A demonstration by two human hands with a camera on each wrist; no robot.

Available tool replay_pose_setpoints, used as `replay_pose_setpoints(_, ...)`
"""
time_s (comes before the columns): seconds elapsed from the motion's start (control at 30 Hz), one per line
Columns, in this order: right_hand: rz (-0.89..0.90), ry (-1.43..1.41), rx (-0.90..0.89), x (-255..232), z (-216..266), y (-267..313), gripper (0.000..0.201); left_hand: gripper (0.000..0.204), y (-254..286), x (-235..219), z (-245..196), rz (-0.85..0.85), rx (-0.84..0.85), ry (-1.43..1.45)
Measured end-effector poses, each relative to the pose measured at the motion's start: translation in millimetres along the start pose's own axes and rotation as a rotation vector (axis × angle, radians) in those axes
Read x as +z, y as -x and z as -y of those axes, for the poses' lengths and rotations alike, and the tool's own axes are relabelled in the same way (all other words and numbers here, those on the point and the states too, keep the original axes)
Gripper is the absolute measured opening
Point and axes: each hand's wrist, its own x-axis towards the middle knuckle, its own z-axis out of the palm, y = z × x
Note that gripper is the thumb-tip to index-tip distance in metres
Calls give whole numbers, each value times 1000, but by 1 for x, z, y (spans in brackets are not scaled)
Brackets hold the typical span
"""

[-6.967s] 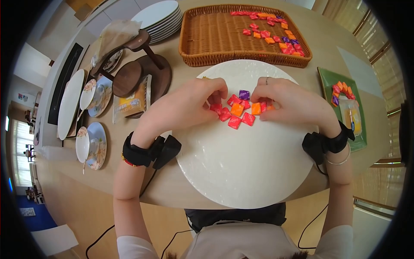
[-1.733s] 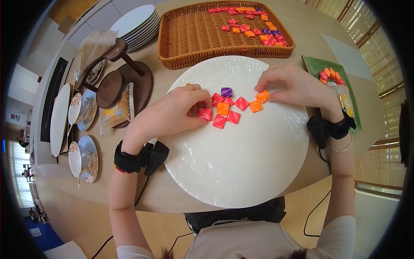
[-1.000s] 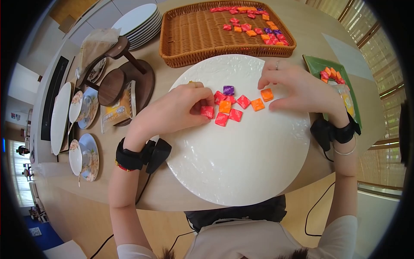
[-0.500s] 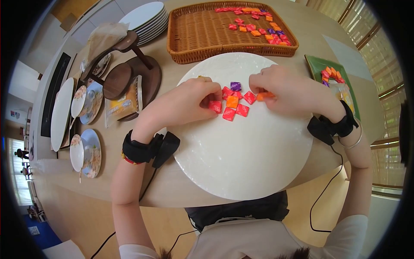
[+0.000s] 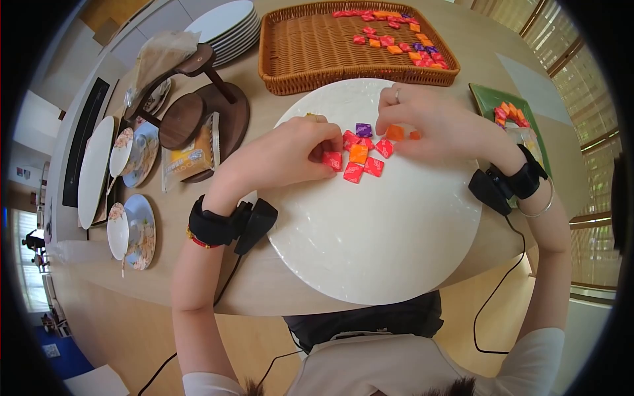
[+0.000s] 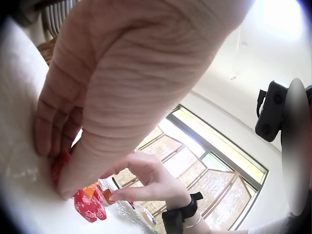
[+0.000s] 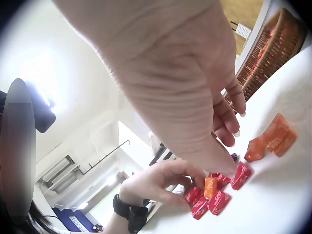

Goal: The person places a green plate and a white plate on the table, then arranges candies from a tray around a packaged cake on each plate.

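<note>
The left hand (image 5: 290,150) grips a red packet (image 5: 332,161) on the white plate (image 5: 376,231); the right hand (image 5: 439,122) is open, thumb at another red packet (image 5: 384,148).

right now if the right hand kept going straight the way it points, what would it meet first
Most likely the red wrapped piece at the cluster's right edge, just ahead of the right hand's thumb; whether they already touch is unclear.
</note>
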Motion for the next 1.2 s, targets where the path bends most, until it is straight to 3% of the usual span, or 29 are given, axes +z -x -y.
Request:
replay_pose_setpoints(0.33, 56, 67, -124, 11, 9, -3, 18, 23, 0, 1, 1, 10, -8, 7)
replay_pose_setpoints(0.4, 13, 35, -270, 17, 10, -4, 12, 23, -1, 1, 2, 7, -6, 6)
replay_pose_setpoints(0.73, 110, 25, -171, 19, 10, -4, 14, 25, 0, 2, 2, -15, 9, 3)
replay_pose_setpoints(0.9, 101, 22, -17, 1, 21, -1, 12, 26, 0, 1, 2, -15, 18, -26)
replay_pose_setpoints(1.0, 9, 137, -66, 2, 7, 1, 13, 26, 0, 2, 2, -12, 17, -34)
replay_pose_setpoints(1.2, 80, 128, -31, -2, 5, 0, 14, 27, 0, 2, 3, -16, 18, -37)
